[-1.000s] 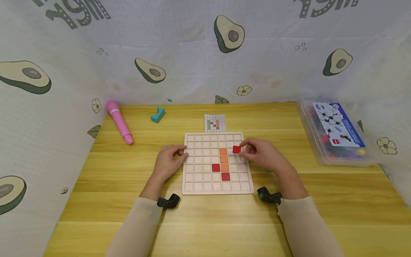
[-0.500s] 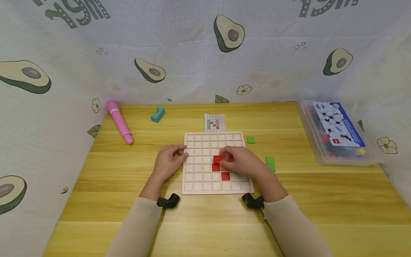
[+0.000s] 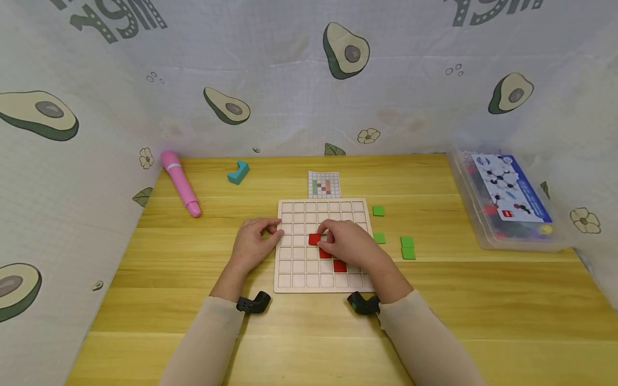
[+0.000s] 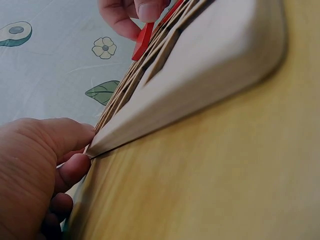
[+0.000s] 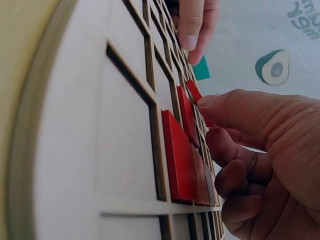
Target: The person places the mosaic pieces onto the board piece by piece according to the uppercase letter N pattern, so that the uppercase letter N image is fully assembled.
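Between thumb and fingers my right hand (image 3: 348, 244) pinches a red square tile (image 3: 314, 239), held tilted just above the pale wooden grid board (image 3: 296, 273). Two more red tiles sit in board cells, one a nearer red tile (image 5: 180, 160) and one a farther red tile (image 5: 187, 117) in the right wrist view. The orange tiles are hidden behind the right hand in the head view. My left hand (image 3: 255, 241) holds the board's left edge with thumb and finger, as the left wrist view also shows the left hand (image 4: 30, 165) at that edge.
Several green tiles (image 3: 379, 211) lie right of the board. A printed grid card (image 3: 324, 185) touches its far edge. A pink microphone-shaped object (image 3: 181, 183) and a teal block (image 3: 238, 172) lie back left. A clear plastic box (image 3: 512, 201) stands at right.
My right hand has carried the red tile leftward and a little nearer, from the board's right side to its middle, uncovering green tiles. My left hand has stayed at the board's edge.
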A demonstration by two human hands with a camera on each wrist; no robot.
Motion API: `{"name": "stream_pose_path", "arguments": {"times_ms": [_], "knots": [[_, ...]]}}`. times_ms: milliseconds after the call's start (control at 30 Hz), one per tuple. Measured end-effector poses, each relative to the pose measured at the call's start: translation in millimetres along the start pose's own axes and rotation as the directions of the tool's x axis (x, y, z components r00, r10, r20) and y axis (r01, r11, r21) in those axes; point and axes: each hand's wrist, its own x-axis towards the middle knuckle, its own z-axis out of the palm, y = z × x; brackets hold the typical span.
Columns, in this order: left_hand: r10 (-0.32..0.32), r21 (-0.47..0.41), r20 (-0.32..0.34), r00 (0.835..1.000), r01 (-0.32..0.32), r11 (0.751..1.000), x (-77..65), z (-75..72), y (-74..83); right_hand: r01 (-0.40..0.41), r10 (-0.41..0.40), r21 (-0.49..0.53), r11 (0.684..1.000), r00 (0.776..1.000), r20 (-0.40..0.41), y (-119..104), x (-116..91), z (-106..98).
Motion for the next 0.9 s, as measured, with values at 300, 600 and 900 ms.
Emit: {"name": "stream_pose_path", "arguments": {"times_ms": [300, 600, 900], "knots": [[0.011, -0.003, -0.006, 1.0, -0.011, 1.0, -0.1, 0.9, -1.3, -0.021, 0.021, 0.006, 1.0, 1.0, 0.007, -5.6, 2.5, 3.0], [0.016, -0.005, -0.008, 1.0, -0.016, 1.0, -0.6, 0.9, -1.2, -0.04, 0.04, 0.0, 0.999, 0.999, 0.026, -6.9, 2.9, 3.0], [0.011, -0.001, -0.004, 1.0, -0.011, 1.0, 0.1, 0.5, -0.6, -0.037, 0.037, 0.042, 0.998, 0.999, 0.006, 2.6, -1.1, -7.3]]}}
